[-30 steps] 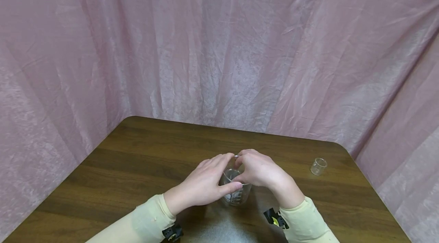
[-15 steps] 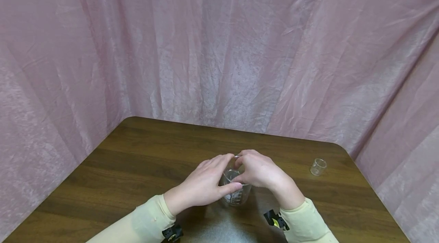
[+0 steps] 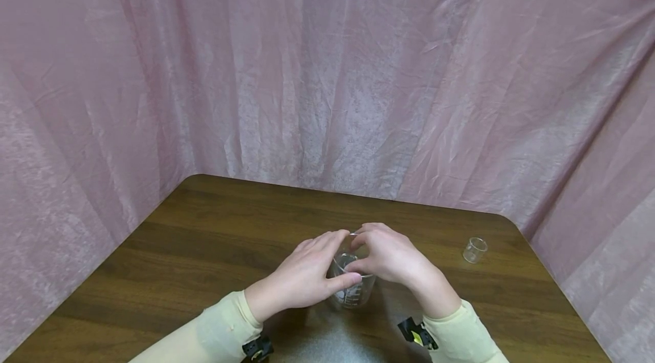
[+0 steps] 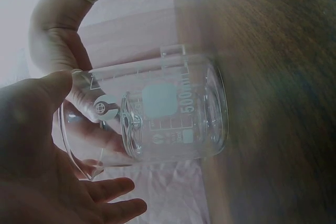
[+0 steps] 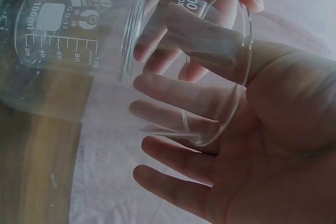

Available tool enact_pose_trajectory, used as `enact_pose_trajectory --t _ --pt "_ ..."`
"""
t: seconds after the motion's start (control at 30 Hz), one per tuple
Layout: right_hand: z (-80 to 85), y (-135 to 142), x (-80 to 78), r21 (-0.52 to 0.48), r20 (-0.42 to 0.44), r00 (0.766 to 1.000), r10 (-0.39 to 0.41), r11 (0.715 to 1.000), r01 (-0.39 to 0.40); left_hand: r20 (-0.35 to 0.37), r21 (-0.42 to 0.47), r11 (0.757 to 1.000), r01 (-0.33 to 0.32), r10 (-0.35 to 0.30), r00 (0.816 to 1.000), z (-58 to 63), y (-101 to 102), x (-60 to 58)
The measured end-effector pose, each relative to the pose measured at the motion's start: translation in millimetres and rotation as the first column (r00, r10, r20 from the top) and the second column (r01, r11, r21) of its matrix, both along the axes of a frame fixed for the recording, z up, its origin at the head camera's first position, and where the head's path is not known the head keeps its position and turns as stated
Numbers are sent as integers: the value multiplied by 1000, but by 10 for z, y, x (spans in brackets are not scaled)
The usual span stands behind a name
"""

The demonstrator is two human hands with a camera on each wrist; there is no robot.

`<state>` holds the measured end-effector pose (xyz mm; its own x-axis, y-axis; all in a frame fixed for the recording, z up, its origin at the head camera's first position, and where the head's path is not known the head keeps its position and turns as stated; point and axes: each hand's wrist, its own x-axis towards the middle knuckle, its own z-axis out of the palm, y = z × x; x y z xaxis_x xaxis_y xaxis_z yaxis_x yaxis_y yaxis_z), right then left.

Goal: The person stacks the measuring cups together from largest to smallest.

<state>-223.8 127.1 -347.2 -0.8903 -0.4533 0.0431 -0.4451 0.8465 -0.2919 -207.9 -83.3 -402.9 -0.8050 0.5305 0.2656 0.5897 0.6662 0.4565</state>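
Glass large beaker (image 4: 186,98), left hand (image 3: 304,273) gripping at nine o'clock; right hand (image 3: 391,255), fingers parted, seemingly reaching small beaker (image 5: 68,40); pinch likely next.

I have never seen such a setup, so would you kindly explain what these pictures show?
There is no robot here: a person works with their bare left hand and right hand. The wide picture comes from a camera worn on the head, looking forward and down. The two close ones come from a camera on each wrist, so the table looks tipped sideways there.

On the wood-grain table are a large beaker marked 500 ml, with a smaller beaker inside it, and, off to the right, a small clear glass. Pink curtains hang behind.

The left hand holds the large beaker round its rim. The right hand reaches into its mouth, near the smaller beaker's rim; whether it grips that beaker I cannot tell.
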Motion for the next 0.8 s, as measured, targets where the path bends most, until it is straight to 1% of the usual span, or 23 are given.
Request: enact_pose_trajectory --t 0.17,0.33,0.8 --pt "10 51 42 -39 -20 999 -38 999 38 3 0 1000 -5 5 1000 2 5 3" --pt "32 105 85 -64 -46 998 -49 997 47 8 -1 1000 -12 12 1000 -7 9 4" --pt "40 228 139 -122 -123 992 -25 992 10 17 -22 999 -23 23 1000 -23 7 2"
